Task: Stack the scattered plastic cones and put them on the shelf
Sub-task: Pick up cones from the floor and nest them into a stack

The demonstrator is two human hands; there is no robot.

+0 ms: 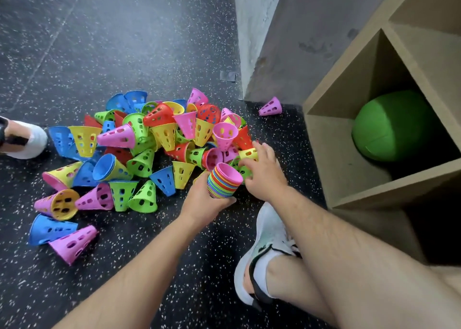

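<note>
A heap of perforated plastic cones point(139, 151) in pink, yellow, green, blue and red lies scattered on the dark speckled floor. My left hand point(204, 201) grips a nested stack of cones point(223, 182) from below, wide ends up, a pink one on top. My right hand point(264, 171) rests on the heap's right edge, fingers curled around a yellow cone point(248, 154). A lone pink cone point(270, 107) lies by the wall. The wooden shelf point(324, 139) stands at the right.
A green ball point(396, 126) fills the shelf's lower cubby. A grey concrete pillar point(287, 42) rises behind the heap. My right foot in a white shoe point(267, 249) is beside the shelf; another white shoe point(27, 139) shows at the left edge.
</note>
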